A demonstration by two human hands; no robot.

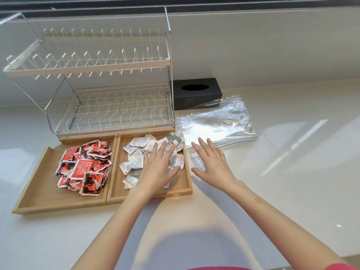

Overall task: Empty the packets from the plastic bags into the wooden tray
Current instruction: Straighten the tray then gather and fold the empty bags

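Observation:
A wooden tray (pixel 37 190) with two compartments lies on the white counter. Its left compartment holds a heap of red and black packets (pixel 83 166). The right compartment holds white and grey packets (pixel 136 151). My left hand (pixel 158 164) lies flat and open on the white packets, fingers spread. My right hand (pixel 211 162) hovers open just right of the tray, over the near edge of a flat stack of clear plastic bags (pixel 218 125). Neither hand holds anything.
A two-tier white dish rack (pixel 97 63) stands right behind the tray. A black tissue box (pixel 196 92) sits behind the plastic bags against the wall. The white counter (pixel 292 182) stretches to the right and toward me.

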